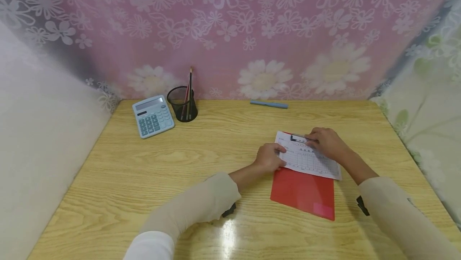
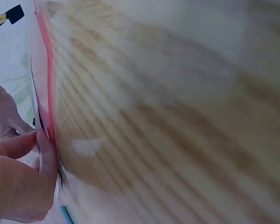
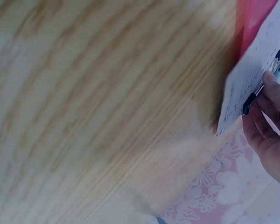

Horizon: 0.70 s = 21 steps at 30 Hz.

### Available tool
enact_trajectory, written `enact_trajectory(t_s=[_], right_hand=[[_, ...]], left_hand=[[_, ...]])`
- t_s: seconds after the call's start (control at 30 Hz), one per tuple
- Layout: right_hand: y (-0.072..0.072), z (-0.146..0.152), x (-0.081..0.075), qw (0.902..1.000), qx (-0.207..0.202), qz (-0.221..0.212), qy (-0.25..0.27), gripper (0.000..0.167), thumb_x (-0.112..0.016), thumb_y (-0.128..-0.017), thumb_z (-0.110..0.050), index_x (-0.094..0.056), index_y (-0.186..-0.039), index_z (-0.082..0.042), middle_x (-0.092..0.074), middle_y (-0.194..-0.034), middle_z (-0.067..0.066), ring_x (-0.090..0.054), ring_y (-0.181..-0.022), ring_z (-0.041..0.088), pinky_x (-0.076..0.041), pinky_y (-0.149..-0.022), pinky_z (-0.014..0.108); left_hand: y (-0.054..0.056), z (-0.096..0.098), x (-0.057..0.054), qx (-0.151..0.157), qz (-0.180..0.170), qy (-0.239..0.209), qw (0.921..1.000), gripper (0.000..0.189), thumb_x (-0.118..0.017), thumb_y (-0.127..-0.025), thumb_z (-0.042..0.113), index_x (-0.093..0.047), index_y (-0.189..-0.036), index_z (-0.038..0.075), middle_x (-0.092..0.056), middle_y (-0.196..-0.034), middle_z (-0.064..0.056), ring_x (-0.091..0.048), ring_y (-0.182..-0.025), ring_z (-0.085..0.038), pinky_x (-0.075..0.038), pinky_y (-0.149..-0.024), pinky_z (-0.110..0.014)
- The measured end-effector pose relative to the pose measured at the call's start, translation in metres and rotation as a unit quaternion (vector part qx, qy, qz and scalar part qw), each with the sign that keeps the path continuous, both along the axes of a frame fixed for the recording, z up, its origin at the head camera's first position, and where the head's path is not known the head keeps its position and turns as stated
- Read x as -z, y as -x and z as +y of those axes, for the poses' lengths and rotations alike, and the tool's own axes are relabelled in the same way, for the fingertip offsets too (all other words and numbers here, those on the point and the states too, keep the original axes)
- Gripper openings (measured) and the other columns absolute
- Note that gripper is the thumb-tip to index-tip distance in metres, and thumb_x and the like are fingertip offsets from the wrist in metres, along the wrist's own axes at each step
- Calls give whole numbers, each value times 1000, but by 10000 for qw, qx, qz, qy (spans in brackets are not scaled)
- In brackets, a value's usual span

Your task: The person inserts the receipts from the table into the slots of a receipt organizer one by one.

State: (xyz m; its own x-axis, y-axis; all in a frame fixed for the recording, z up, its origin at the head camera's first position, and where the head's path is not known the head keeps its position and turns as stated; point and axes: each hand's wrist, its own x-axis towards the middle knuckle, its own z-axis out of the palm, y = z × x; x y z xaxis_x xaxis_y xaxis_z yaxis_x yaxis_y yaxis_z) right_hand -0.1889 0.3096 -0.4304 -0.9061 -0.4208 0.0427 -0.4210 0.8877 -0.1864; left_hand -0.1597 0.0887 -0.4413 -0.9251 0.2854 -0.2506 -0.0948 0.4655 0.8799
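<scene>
A red clipboard (image 1: pixel 301 193) lies on the right part of the table, with a white printed form (image 1: pixel 309 160) over its upper half, slightly askew. My left hand (image 1: pixel 268 157) pinches the form's left edge between thumb and fingers; the left wrist view shows this pinch edge-on beside the red board. At the top of the board, my right hand (image 1: pixel 328 144) grips the metal clip (image 1: pixel 298 137). In the right wrist view, the thumb presses the clip's wire (image 3: pixel 263 84) between its black ends, with the fingers curled behind the board's top.
A light blue calculator (image 1: pixel 153 117) and a black mesh pen cup (image 1: pixel 183 106) holding a brush and pencils stand at the back left. A blue pen (image 1: pixel 269 104) lies near the table's back edge. Floral cloth (image 1: pixel 230 32) hangs behind the table (image 1: pixel 162 180).
</scene>
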Motion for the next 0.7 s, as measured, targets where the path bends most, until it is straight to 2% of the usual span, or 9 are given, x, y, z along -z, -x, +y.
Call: enact_trajectory(t_s=[0.07,0.1,0.2,0.3,0.43,0.7], right_hand=[[0,1,1,10000,-13,61,53,29,-69,-85,-12,-69,-110,2,-65,-88,10,-61,-79,24,-48,-69,40],[0,1,1,9999,-48,104,86,29,-68,-84,-11,-69,-110,2,-65,-88,10,-61,-78,24,-48,-68,39],[-1,1,2,9996,-111,200,172,28,-68,-84,-10,-69,-110,2,-64,-86,9,-61,-77,23,-48,-67,38],[-2,1,0,9994,-166,202,213,28,-67,-85,-9,-69,-110,3,-64,-85,8,-60,-75,22,-48,-66,37],[-2,0,-2,9995,-187,123,226,27,-66,-86,-9,-69,-110,3,-64,-86,8,-59,-74,20,-47,-66,36],[-1,1,-2,9995,-233,63,212,25,-65,-87,-7,-69,-109,3,-64,-87,9,-61,-76,22,-49,-67,37]], left_hand=[[1,2,0,-8,104,220,9997,31,-74,-74,-5,-68,-103,6,-67,-101,-10,-59,-49,-13,-48,-45,-19],[1,2,0,-11,187,331,9993,32,-74,-75,-5,-68,-104,6,-67,-106,-9,-61,-56,-12,-49,-50,-18],[4,3,-1,-13,443,667,9968,32,-74,-76,-2,-68,-106,8,-65,-119,-5,-65,-86,-11,-52,-70,-20],[6,4,-2,5,664,871,9940,32,-73,-77,0,-68,-107,9,-63,-126,-2,-57,-113,-10,-47,-91,-21],[9,5,-2,51,751,973,9924,33,-72,-78,1,-67,-109,8,-62,-127,-2,-55,-116,-11,-45,-96,-23],[16,8,-3,104,1017,1262,9867,32,-71,-79,4,-69,-110,11,-66,-120,0,-57,-112,-11,-44,-95,-22]])
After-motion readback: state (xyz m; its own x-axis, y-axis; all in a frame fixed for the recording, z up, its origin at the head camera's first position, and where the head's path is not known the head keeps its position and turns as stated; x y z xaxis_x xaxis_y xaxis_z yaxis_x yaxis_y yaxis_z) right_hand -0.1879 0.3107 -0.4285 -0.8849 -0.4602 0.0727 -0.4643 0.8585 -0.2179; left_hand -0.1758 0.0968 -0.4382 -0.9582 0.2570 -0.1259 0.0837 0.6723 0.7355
